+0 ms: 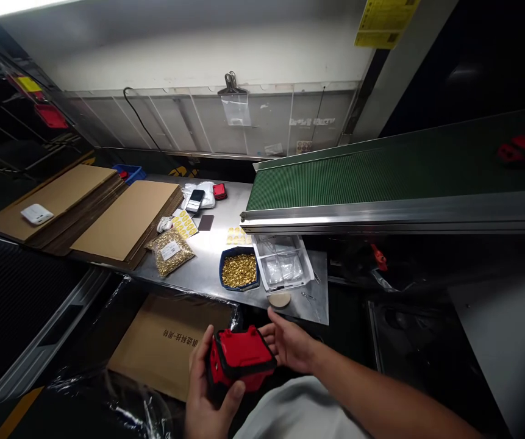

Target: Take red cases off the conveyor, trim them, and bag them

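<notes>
1. Metal bench (205, 280) lay just beyond the red box (246, 350).
2. Left hand (205, 402) clasped one side; right hand (292, 346), loosely spread, flanked the other, contact unclear.
3. It looked stiff, fairly light, best held by its sides.

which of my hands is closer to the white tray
Right. Your right hand is in front of the white tray; your left hand, gripping the red case, is farther back and to the left.

One red case (246, 352) between two hands (203, 399) (293, 345); beyond them, one navy bin (222, 268), one clip (232, 86); to their left, two cardboard stacks (125, 219); to their right, one green conveyor (326, 180).
</notes>
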`<state>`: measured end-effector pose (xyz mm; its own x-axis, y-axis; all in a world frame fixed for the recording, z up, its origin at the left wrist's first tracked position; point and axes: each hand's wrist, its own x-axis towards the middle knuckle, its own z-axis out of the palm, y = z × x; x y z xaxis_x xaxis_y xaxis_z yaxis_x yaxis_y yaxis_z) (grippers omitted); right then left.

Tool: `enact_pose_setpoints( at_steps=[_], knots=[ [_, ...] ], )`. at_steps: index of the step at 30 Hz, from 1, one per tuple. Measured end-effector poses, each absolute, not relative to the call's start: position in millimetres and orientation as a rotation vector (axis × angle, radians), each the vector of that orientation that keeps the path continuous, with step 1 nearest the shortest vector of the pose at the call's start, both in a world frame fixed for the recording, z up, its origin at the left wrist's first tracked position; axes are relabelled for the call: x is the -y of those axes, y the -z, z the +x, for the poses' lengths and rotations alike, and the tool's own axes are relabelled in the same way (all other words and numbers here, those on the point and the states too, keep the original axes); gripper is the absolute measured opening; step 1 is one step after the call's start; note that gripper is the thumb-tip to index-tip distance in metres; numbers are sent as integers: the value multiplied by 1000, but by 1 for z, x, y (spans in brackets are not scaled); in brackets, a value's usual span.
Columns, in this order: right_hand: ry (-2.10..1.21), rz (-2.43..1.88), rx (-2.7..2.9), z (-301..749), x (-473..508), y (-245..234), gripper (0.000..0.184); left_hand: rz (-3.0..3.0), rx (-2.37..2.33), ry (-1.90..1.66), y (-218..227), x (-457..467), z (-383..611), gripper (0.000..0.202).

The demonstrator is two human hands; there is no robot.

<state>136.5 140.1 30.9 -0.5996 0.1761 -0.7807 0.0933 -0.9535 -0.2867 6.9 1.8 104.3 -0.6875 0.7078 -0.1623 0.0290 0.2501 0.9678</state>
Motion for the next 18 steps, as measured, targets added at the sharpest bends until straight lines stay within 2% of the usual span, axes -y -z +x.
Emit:
enact_pose_setpoints(
  at_steps=[2,4,7,10,12,15,18],
  knots=[
    [-2815,-960,593,142,-128,-63,60,826,-1985,-1444,-102,-4,9,84],
    [-2698,-711,744,147,-124,-84,47,925,-1951,-1439,-98,-6,11,84],
    [-2408,-696,978,160,-134,-98,47,996,-1708,-1461,-89,-10,10,86],
    [-2242,-694,1323,178,-149,-110,44,934,-1496,-1420,-84,-21,4,69],
    [-2258,-644,1507,188,-155,-124,42,842,-1368,-1364,-89,-32,1,62],
    [-2278,-491,1740,196,-157,-151,40,742,-955,-1189,-107,-47,3,76],
    [-2093,-379,1944,197,-153,-171,39,738,-666,-1079,-124,-55,13,85]
  ],
)
